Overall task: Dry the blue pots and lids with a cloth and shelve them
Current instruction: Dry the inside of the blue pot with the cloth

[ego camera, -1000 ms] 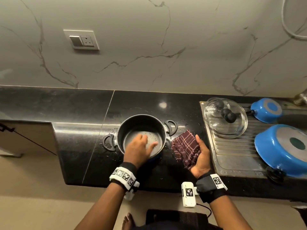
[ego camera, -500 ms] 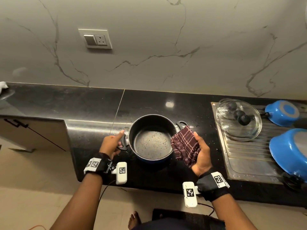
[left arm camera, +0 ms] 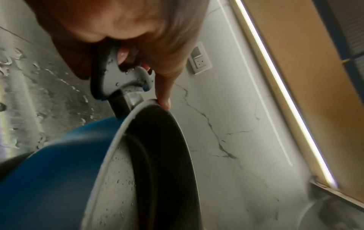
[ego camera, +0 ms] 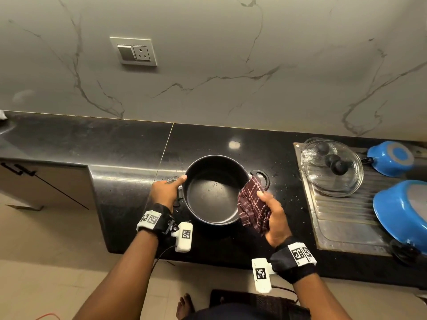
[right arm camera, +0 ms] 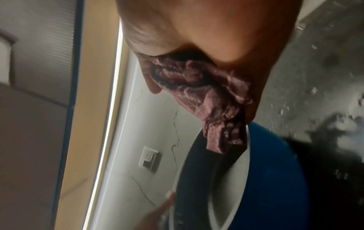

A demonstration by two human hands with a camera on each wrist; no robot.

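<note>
Pot (ego camera: 213, 192) one, wet: my left hand (ego camera: 165, 192) grips its handle, my right hand (ego camera: 273, 218) clutches cloth (ego camera: 253, 207) (lids (ego camera: 332, 167), others undried).

The left hand (ego camera: 165, 192) covers the pot (ego camera: 213, 192)'s near handle, so can't see that grip from above. Right of the pot, the big blue pan (ego camera: 402, 211) runs off the frame edge. Right wrist view's pretty blurry, cloth (right arm camera: 206, 99) pattern unreadable.

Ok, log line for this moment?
left hand: grips pot handle, pot tilted | right hand: holds cloth at rim | inside wet | lids, two pots on drainer: waiting
</note>
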